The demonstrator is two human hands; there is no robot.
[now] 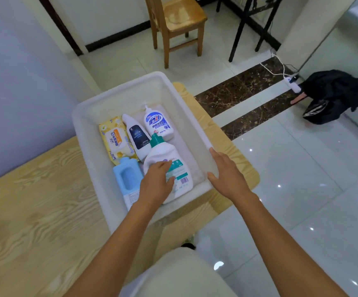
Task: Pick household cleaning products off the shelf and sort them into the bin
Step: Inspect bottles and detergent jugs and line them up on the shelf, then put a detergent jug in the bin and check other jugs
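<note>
In bin [118, 97], left hand [155, 183] on green-capped bottle [167, 151], right hand [227, 174] touching rim [203, 138]

White bin [131, 97], blue bottle [127, 176], yellow wipes pack [114, 139], wood-grain table [34, 211].

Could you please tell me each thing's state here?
bin: upright, five products inside.
green-capped bottle: lying flat, capped.
blue bottle: lying flat.
wipes pack: lying flat.
dark-label bottle: lying flat.
pump bottle: lying flat.
left hand: rests on green-capped bottle.
right hand: open, at bin rim.
</note>
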